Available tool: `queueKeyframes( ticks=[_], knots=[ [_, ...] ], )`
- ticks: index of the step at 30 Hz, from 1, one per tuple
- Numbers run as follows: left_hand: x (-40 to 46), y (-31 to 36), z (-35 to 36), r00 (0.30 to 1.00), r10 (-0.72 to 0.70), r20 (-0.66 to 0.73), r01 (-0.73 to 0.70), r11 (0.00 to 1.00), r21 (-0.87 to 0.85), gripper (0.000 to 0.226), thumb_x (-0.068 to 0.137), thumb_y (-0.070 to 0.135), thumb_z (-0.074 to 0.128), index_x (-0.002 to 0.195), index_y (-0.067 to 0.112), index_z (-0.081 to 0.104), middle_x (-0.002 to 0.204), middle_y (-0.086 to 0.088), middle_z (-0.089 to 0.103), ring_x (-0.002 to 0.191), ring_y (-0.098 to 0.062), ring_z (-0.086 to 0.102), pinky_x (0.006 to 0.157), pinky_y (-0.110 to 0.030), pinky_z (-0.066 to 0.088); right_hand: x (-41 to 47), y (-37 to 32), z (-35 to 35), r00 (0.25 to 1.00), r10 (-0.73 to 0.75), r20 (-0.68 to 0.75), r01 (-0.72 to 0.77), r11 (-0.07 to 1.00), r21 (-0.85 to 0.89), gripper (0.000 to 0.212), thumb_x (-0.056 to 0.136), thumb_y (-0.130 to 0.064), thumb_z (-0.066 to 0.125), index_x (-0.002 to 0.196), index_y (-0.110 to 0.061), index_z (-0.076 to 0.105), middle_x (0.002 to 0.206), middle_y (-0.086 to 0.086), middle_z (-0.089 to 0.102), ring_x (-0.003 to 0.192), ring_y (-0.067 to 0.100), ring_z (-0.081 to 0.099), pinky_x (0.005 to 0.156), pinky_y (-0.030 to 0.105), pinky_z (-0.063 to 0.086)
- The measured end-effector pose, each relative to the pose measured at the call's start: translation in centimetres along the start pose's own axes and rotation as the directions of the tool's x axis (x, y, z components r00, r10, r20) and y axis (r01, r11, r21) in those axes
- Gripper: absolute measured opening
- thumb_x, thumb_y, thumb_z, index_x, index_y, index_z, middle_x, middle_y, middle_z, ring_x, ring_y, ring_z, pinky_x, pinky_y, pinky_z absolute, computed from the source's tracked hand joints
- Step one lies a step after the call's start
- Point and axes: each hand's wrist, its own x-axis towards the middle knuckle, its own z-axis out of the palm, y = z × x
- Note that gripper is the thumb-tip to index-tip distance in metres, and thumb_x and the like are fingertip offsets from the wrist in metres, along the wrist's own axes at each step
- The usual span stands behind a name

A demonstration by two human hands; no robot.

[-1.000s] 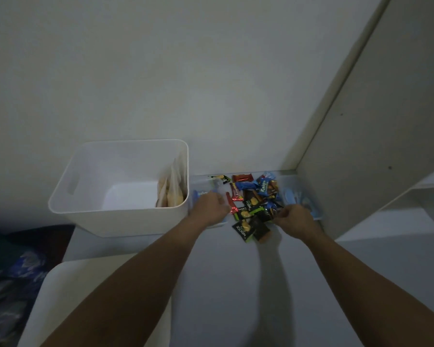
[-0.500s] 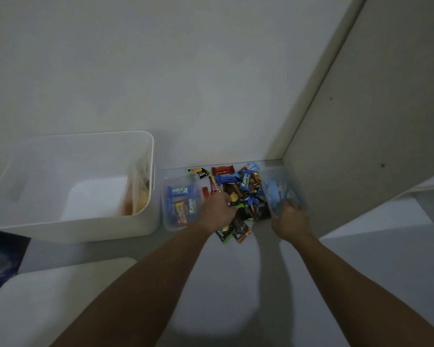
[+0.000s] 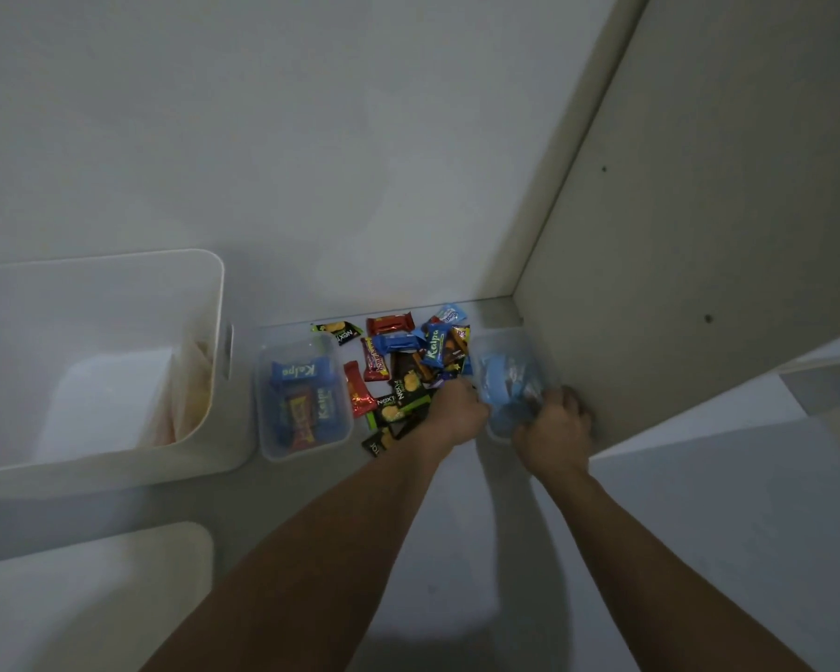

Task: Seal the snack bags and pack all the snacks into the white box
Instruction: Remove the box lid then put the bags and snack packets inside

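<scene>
1. Left hand point(image 3: 458, 413) and right hand point(image 3: 551, 431), centre right of frame: both grip the clear bag of blue snacks point(image 3: 508, 380).
2. Loose snack pile point(image 3: 408, 371): centre, on the bench point(image 3: 457, 550).
3. Second filled clear bag point(image 3: 301, 400): between pile and white box point(image 3: 93, 361).
4. White box: left edge of frame.

The scene is dim and grey-blue, with soft light from above and behind the person casting broad shadows of both forearms onto the floor point(image 3: 457, 550) toward its near edge. The clear bag point(image 3: 510, 380) between the hands is smeared by motion blur, while the loose wrappers point(image 3: 408, 375) read sharply; wide-angle distortion bends the white box point(image 3: 214, 293) at the left edge
</scene>
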Motion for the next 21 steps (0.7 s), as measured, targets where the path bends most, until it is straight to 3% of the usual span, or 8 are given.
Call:
queueKeyframes(
  ticks=[2, 8, 11, 13, 18, 21],
  knots=[
    [0.7, -0.6, 0.6, 0.999, -0.036, 0.008, 0.036, 0.999, -0.024, 0.034, 0.071, 0.007, 0.063, 0.105, 0.001, 0.066, 0.099, -0.018, 0.070, 0.091, -0.032, 0.067, 0.082, -0.045, 0.058, 0.4, -0.2, -0.1, 0.999, 0.043, -0.003, -0.043, 0.999, 0.026, 0.050, 0.074, -0.019, 0.069, 0.118, 0.000, 0.053, 0.121, 0.024, 0.056, 0.113, 0.043, 0.052, 0.096, 0.042, 0.036],
    [0.3, -0.8, -0.5, 0.997, -0.030, -0.071, 0.024, 0.997, -0.076, 0.027, 0.077, 0.000, 0.072, 0.102, 0.007, 0.070, 0.099, -0.011, 0.073, 0.089, -0.026, 0.070, 0.077, -0.045, 0.060, 0.8, -0.7, -0.8, 0.975, 0.219, 0.022, -0.220, 0.971, 0.091, 0.050, 0.081, -0.037, 0.067, 0.108, 0.004, 0.065, 0.115, 0.028, 0.062, 0.108, 0.041, 0.059, 0.092, 0.041, 0.046],
    [-0.6, -0.1, -1.9, 0.994, -0.042, -0.097, 0.026, 0.986, -0.164, 0.029, 0.079, -0.003, 0.070, 0.107, 0.006, 0.065, 0.105, -0.012, 0.070, 0.091, -0.025, 0.069, 0.069, -0.035, 0.061, 0.5, -1.5, -1.5, 0.979, 0.206, 0.003, -0.203, 0.960, 0.193, 0.047, 0.081, -0.038, 0.070, 0.104, 0.003, 0.069, 0.109, 0.025, 0.066, 0.101, 0.039, 0.063, 0.079, 0.037, 0.049],
    [-1.1, 0.0, -3.2, 0.987, -0.031, -0.159, 0.003, 0.985, -0.172, 0.023, 0.082, -0.002, 0.068, 0.100, 0.010, 0.062, 0.106, -0.011, 0.067, 0.093, -0.024, 0.068, 0.065, -0.027, 0.059, 0.3, -2.7, -2.1, 0.981, 0.191, 0.019, -0.187, 0.931, 0.312, 0.042, 0.079, -0.032, 0.074, 0.106, -0.001, 0.068, 0.106, 0.020, 0.068, 0.096, 0.037, 0.065, 0.072, 0.033, 0.048],
    [-2.6, -0.6, -6.7, 0.926, -0.032, -0.375, -0.032, 0.986, -0.164, 0.022, 0.081, 0.008, 0.072, 0.082, 0.020, 0.053, 0.088, -0.002, 0.061, 0.087, -0.019, 0.063, 0.078, -0.032, 0.056, -1.2, -7.3, -3.2, 0.995, 0.062, 0.074, -0.092, 0.850, 0.519, 0.026, 0.078, -0.017, 0.072, 0.102, -0.011, 0.067, 0.096, 0.008, 0.069, 0.081, 0.024, 0.066, 0.069, 0.032, 0.055],
    [-4.1, -1.7, -9.1, 0.853, -0.036, -0.520, -0.062, 0.984, -0.170, 0.017, 0.081, 0.004, 0.065, 0.089, 0.015, 0.056, 0.085, -0.004, 0.061, 0.085, -0.022, 0.061, 0.076, -0.033, 0.053, -2.6, -10.4, -3.4, 0.997, -0.034, 0.076, -0.010, 0.859, 0.512, 0.017, 0.078, -0.005, 0.060, 0.094, -0.010, 0.064, 0.086, 0.004, 0.062, 0.081, 0.024, 0.059, 0.066, 0.027, 0.044]
  ],
)
